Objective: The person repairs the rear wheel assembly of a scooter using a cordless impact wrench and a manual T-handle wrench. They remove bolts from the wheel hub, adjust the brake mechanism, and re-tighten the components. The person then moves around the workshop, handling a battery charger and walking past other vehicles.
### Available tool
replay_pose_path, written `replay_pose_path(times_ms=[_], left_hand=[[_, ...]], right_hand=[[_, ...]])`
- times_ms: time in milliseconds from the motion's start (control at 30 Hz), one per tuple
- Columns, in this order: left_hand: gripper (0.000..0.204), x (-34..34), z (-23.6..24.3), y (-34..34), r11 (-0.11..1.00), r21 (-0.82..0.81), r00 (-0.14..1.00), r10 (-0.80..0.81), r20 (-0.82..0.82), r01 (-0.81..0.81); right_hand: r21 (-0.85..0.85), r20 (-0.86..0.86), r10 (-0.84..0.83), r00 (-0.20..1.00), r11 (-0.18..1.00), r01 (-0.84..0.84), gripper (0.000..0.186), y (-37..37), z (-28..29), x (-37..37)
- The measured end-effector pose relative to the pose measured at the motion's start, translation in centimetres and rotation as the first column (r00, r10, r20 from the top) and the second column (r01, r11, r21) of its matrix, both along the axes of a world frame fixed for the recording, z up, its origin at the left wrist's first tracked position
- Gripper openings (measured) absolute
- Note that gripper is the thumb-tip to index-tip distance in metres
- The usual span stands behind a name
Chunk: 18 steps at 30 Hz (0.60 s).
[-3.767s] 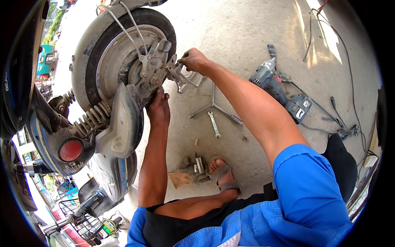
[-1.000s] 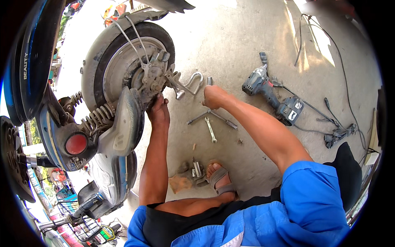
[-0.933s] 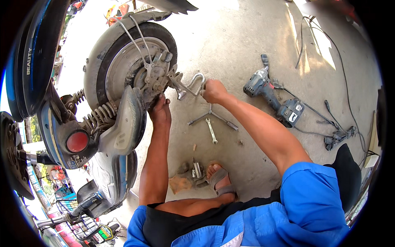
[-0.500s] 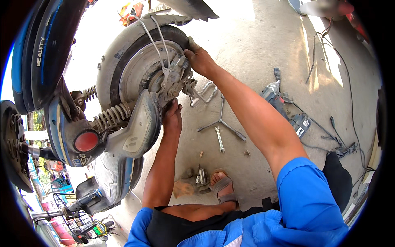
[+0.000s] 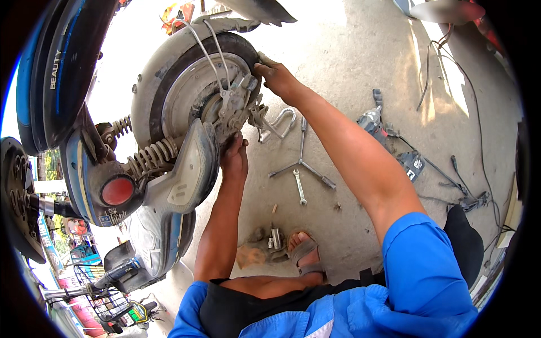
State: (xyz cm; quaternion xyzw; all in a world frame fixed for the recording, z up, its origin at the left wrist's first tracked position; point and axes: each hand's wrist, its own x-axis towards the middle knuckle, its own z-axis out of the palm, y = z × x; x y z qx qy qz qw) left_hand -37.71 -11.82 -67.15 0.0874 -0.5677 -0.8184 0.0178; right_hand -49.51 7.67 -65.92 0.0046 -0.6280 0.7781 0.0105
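Note:
A scooter's rear wheel with a grey tyre and silver hub fills the upper left. My left hand presses against the hub's brake parts just under the axle, fingers curled on the metal. My right hand reaches over the top right of the tyre and grips its edge. A bent metal lever sticks out from the hub between my two arms. What the left fingers hold is hidden behind the hub parts.
On the concrete lie a three-arm cross wrench, a small spanner, a cordless impact driver and cables. Small sockets sit beside my sandalled foot. The scooter's tail light and shock spring are at left.
My right hand left the floor tools and rose to the top right of the tyre. The left hand has stayed at the hub. The view has drawn closer to the wheel.

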Motion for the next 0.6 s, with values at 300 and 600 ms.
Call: replay_pose_path(times_ms=[300,600], left_hand=[[0.031,0.4,0.5,0.1,1.000,-0.009,0.998,-0.017,-0.057,0.016],[0.046,0.1,0.3,0.2,0.998,-0.017,0.994,-0.054,-0.091,0.052]], right_hand=[[0.646,0.671,0.231,0.704,0.283,-0.709,0.019,3.2,-2.6,11.2],[0.804,0.452,-0.028,0.891,0.446,-0.394,0.018,-0.3,-7.1,18.0]])
